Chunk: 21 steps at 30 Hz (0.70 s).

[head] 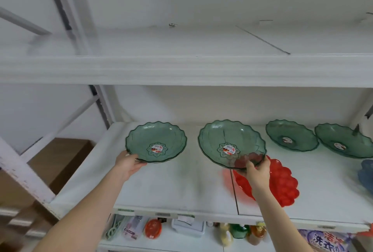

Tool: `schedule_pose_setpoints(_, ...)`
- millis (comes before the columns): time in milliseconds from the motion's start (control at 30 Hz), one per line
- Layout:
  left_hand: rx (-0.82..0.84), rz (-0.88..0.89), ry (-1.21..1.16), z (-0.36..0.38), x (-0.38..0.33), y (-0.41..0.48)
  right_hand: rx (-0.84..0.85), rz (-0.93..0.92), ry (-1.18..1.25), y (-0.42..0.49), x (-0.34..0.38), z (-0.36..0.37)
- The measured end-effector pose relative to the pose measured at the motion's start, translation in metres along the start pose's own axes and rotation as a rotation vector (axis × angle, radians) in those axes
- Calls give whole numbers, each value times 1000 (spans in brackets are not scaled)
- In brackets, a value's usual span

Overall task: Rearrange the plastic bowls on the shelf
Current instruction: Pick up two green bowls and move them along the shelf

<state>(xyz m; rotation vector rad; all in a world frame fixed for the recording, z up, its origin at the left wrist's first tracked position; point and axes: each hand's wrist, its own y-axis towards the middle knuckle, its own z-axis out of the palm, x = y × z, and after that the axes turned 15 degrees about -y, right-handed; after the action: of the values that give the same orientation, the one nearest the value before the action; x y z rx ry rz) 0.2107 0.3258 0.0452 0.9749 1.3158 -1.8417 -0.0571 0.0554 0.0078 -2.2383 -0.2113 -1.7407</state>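
Observation:
My left hand (129,164) grips the near rim of a green see-through scalloped bowl (156,141) at the left of the middle shelf (171,187). A second green bowl (230,142), held at its near rim by my right hand (256,171), sits tilted just above a red plastic bowl (282,183) that lies near the shelf's front edge. Two more green bowls (291,134) (343,142) rest at the back right. Each green bowl has a round sticker in its centre.
A blue bowl (366,173) shows at the far right edge. The white upper shelf (181,70) hangs close overhead. Below, the lower shelf holds bottles (240,231), packets and a white box (188,227). Cardboard boxes (60,161) stand left, behind the white frame post.

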Motion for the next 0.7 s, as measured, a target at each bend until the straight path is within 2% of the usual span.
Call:
schedule_pose_setpoints(333, -22, -21, -44, -119, -51, 93, 74, -30, 194, -43, 23, 192)
schedule_pose_setpoints(700, 14, -55, -122, -133, -39, 209, -8, 66, 144, 4, -10, 309)
